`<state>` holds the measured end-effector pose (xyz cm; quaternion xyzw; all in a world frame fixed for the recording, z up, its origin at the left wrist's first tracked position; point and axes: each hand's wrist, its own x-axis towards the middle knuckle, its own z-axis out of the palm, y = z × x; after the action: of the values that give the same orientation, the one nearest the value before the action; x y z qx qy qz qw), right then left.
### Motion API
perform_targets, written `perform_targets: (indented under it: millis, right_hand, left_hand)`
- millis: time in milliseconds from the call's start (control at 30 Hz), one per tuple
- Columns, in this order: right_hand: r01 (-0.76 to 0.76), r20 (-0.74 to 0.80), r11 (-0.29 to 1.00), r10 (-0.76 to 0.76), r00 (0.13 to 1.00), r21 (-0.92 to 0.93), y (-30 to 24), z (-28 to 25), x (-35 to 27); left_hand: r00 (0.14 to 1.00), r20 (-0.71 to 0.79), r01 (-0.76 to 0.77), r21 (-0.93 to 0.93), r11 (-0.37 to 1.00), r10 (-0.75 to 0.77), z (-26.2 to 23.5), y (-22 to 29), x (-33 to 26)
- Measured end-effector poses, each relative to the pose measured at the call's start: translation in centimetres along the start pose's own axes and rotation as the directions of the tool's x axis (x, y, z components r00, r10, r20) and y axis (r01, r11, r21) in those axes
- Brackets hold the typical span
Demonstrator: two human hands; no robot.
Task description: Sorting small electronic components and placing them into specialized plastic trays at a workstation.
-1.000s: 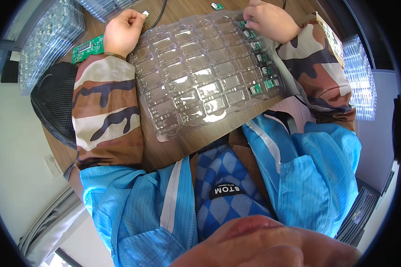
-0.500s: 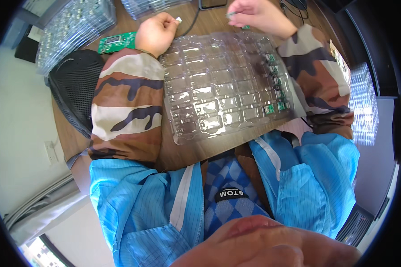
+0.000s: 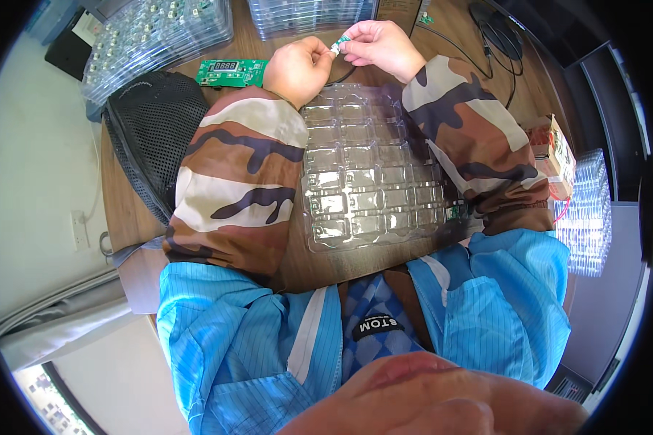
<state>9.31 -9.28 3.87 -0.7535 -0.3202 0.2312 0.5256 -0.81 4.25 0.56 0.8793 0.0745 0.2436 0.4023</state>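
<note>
My left hand pinches a small white connector, probably on the end of the dark cable below it. With thumb and fingertips, my right hand grips a small green circuit board. Board and connector meet between the two hands; whether they are joined is too small to tell. Beside my left wrist lies a larger green circuit board with a digit display. A clear plastic blister tray sits nearer me, partly under my right sleeve, with small green boards along its right side.
Stacked clear trays of boards stand at the far left, near a black mesh bag. Another tray stack is at the back. Black cables coil at the far right, and a box stands by more trays.
My right hand has moved left to my left hand, bringing the small board against the white connector. The whole view has shifted slightly.
</note>
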Motion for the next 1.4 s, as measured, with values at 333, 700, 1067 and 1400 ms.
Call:
perform_targets:
  millis: [333,700,1067,1400]
  right_hand:
    - [0.053,-0.013,0.992,-0.054,0.998,-0.115,0.24,0.22,-0.28]
    - [0.069,-0.071,0.991,-0.077,0.994,-0.113,0.41,0.41,-0.52]
    - [0.078,-0.102,0.99,-0.09,0.991,-0.119,0.41,0.66,-0.74]
    - [0.163,-0.046,0.981,-0.168,0.985,-0.108,0.65,0.89,-0.36]
  left_hand:
    - [0.999,0.005,0.048,0.0,0.999,-0.048,-0.07,-0.15,0.14]
    - [0.994,0.011,0.106,-0.009,0.994,-0.106,-0.19,0.25,0.22]
    - [0.988,0.021,0.156,-0.013,0.988,-0.156,-0.28,0.59,0.15]
    - [0.989,-0.003,0.15,-0.011,0.989,-0.15,-0.4,0.35,0.33]
